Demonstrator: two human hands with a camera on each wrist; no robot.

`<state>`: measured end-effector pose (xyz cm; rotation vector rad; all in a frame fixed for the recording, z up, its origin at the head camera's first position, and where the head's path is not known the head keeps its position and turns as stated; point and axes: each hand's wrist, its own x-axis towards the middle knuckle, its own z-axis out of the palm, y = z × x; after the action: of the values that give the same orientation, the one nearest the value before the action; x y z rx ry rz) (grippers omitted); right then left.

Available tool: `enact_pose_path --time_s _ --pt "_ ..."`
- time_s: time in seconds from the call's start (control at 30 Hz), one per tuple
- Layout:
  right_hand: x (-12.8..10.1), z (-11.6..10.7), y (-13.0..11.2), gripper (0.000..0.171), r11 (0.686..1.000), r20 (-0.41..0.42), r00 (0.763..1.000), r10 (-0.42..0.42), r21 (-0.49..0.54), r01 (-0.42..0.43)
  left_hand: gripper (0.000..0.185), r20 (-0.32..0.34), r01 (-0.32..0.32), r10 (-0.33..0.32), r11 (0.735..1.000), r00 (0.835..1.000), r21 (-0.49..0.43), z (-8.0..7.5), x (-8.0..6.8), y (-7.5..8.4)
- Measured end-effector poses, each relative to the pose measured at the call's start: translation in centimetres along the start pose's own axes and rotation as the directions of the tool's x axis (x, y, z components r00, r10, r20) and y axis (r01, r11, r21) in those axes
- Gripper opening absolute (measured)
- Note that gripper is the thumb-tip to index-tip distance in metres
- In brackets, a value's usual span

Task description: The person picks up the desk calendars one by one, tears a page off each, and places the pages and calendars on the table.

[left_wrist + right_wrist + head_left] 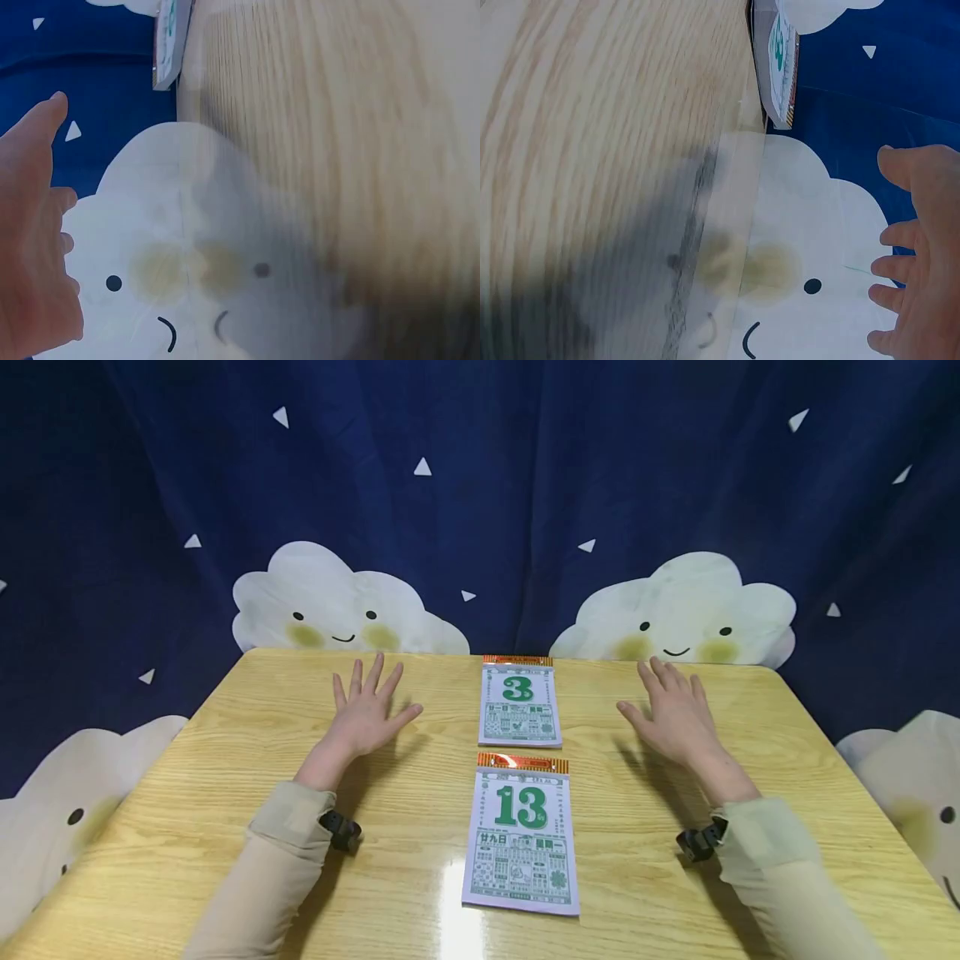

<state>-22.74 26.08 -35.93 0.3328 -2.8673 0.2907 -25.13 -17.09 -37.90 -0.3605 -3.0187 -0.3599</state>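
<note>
Right, both of my hands are idle here, so I'll log how the two pads lie between them.

Left hand: my left hand point(365, 714) lies flat on the worktop point(225, 760), fingers straight and spread, grasping nothing; it sits left of centre in the head view.

Right hand: my right hand point(675, 714) also rests released and holds nothing, right of centre, at about the same height in the frame as the left.

Far calendar: the pad showing a green 3 point(520, 703) lies at the middle of the frame near the worktop's far edge, directly between my hands and apart from both.

Near calendar: the pad showing a green 13 point(522, 835) lies just below it in the frame, level with my wrists, closer to me than my fingertips.

Long axis: both pads run lengthwise away from me, orange binding strips at the far ends, lined up one behind the other with a gap between.

Nearer hand: the left hand looks slightly nearer the far pad; for the 13 pad I cannot tell.

Backdrop: a dark blue curtain point(525, 485) with smiling white clouds hangs behind.
</note>
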Motion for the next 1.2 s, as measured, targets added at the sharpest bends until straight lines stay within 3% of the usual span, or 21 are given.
enact_pose_path --time_s 0.3,0.53,0.8,1.2 --pt "0.6 1.2 -1.5 0.067 0.998 -0.025 1.0 0.017 0.055 -0.015 0.081 -0.001 -0.006 0.006 0.999 1.0 -0.041 0.7 0.1 0.4" --pt "1.2 1.6 -2.5 0.068 0.977 0.041 0.997 0.069 0.2 -0.076 0.079 -0.019 -0.023 0.022 0.996 1.0 -0.09 1.1 0.5 1.5" --pt "1.6 2.0 -3.2 0.065 0.961 0.083 0.992 0.096 0.253 -0.114 0.07 -0.08 -0.038 0.027 0.99 0.996 -0.135 1.4 0.8 2.8" --pt "2.3 2.8 -5.0 0.062 0.95 0.079 0.992 0.098 0.288 -0.117 0.064 -0.1 0.007 -0.031 0.972 0.995 -0.234 1.7 1.3 4.7"
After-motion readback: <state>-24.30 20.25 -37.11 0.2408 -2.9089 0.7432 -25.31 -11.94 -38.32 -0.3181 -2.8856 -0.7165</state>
